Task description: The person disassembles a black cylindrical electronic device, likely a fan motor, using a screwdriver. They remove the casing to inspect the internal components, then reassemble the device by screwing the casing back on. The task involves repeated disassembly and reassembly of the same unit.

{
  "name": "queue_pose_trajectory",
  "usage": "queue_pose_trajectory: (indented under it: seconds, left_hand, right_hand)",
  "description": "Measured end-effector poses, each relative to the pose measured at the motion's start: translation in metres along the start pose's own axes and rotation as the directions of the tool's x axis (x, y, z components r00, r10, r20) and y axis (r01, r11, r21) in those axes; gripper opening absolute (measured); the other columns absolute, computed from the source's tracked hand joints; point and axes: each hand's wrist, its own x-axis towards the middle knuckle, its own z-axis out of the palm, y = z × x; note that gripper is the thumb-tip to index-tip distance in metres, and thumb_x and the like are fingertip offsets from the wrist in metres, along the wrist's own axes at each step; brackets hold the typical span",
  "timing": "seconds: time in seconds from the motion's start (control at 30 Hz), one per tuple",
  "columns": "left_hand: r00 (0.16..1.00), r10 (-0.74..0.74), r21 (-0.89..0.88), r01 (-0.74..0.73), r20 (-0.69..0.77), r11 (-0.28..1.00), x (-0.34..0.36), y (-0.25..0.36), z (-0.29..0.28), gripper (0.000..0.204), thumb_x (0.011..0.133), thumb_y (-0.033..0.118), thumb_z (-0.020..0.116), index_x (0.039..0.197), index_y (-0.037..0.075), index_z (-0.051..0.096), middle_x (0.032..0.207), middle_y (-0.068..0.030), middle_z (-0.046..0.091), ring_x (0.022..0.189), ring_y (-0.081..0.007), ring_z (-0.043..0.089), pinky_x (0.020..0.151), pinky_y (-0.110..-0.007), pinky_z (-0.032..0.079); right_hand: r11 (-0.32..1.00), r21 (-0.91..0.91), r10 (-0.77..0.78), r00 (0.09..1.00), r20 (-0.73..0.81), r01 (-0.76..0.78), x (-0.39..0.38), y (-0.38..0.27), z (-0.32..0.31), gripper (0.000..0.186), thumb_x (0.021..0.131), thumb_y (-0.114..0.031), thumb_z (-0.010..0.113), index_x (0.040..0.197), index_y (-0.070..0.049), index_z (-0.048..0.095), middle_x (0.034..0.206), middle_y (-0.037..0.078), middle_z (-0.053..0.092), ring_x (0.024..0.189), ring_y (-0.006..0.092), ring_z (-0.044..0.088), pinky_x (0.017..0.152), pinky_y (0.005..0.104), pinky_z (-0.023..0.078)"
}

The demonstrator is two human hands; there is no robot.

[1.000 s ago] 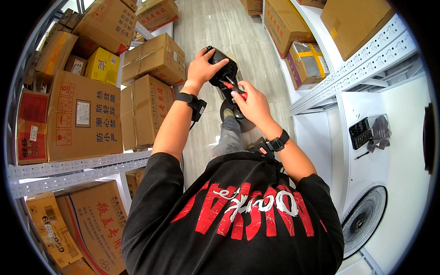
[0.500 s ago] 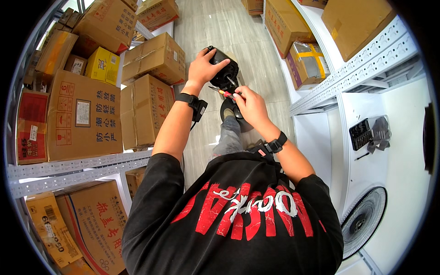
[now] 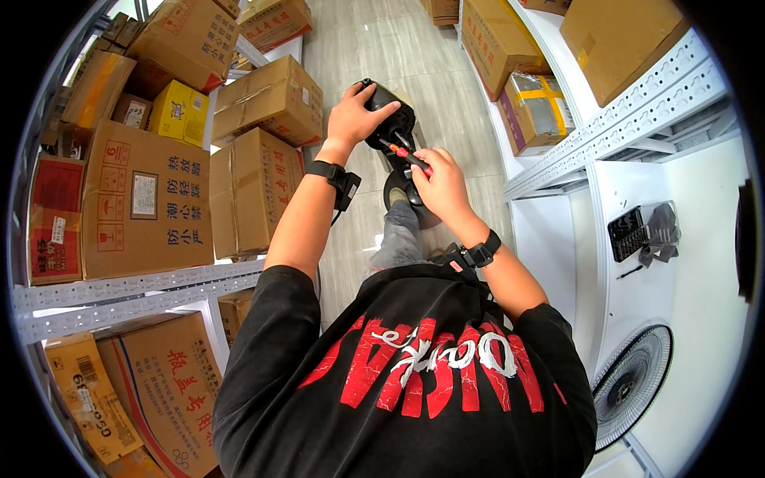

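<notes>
My left hand point(image 3: 355, 121) grips the top of a black housing point(image 3: 392, 119) on a short black stand with a round base point(image 3: 424, 217). Its thumb lies across the housing. My right hand point(image 3: 437, 182) is closed around a slim red-and-black hand tool point(image 3: 402, 152), whose tip is at the underside of the housing, among dark parts. I cannot make out exactly what the tip touches. My shoe point(image 3: 398, 196) is beside the stand's base.
Cardboard boxes point(image 3: 143, 223) fill white shelving on the left, and more boxes point(image 3: 625, 44) line the right shelves. On the lower white surface at right lie a black gridded object point(image 3: 624, 233), grey crumpled material point(image 3: 661, 227) and a round fan grille point(image 3: 633, 386).
The tool in my right hand first angled lower and to the left, then swung back up toward the housing, with small shifts of the fingers. My left hand stays in place.
</notes>
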Motion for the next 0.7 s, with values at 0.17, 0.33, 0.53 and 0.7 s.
queue_pose_trajectory:
  seconds: [0.17, 0.33, 0.53, 0.7]
  left_hand:
    - [1.0, 0.007, -0.008, -0.008, -0.011, 1.0, -0.001, 0.0015, -0.0004, 0.078, 0.078, 0.066, 0.069, 0.135, 0.014, 0.063, 0.147, -0.0155, 0.051, 0.126, -0.033, 0.058, 0.105, -0.039, 0.047]
    - [1.0, 0.01, -0.012, -0.01, -0.014, 1.0, -0.0006, -0.0008, 0.0011, 0.077, 0.078, 0.065, 0.069, 0.135, 0.013, 0.063, 0.147, -0.0155, 0.052, 0.126, -0.033, 0.058, 0.105, -0.039, 0.047]
    - [1.0, 0.017, -0.007, -0.017, -0.016, 1.0, 0.0004, -0.001, 0.0025, 0.077, 0.078, 0.065, 0.069, 0.135, 0.013, 0.064, 0.146, -0.0155, 0.052, 0.125, -0.0329, 0.059, 0.105, -0.039, 0.047]
    - [1.0, 0.012, 0.001, -0.012, -0.02, 1.0, -0.0004, -0.0014, 0.0021, 0.077, 0.078, 0.065, 0.069, 0.134, 0.014, 0.064, 0.146, -0.0152, 0.052, 0.124, -0.0333, 0.059, 0.104, -0.039, 0.048]
  right_hand:
    - [0.999, -0.046, -0.022, 1.0, -0.015, 0.021, 0.0003, -0.0043, -0.0004, 0.022, 0.085, -0.009, 0.069, 0.105, -0.001, 0.064, 0.096, 0.016, 0.062, 0.075, 0.0326, 0.066, 0.069, 0.0424, 0.054]
    - [0.998, -0.053, -0.031, 0.999, -0.022, 0.03, 0.0008, -0.0025, -0.0028, 0.022, 0.086, -0.009, 0.068, 0.106, -0.001, 0.064, 0.095, 0.016, 0.062, 0.074, 0.0323, 0.067, 0.069, 0.0426, 0.054]
    - [0.998, -0.058, -0.025, 1.0, -0.014, 0.024, 0.0019, -0.0006, -0.0009, 0.022, 0.085, -0.009, 0.069, 0.106, -0.001, 0.064, 0.095, 0.016, 0.061, 0.073, 0.0324, 0.067, 0.069, 0.0429, 0.054]
    - [0.998, -0.062, -0.028, 1.0, -0.012, 0.027, 0.0017, -0.0025, -0.0003, 0.023, 0.085, -0.008, 0.068, 0.106, -0.001, 0.063, 0.095, 0.017, 0.06, 0.075, 0.0345, 0.066, 0.069, 0.0438, 0.054]
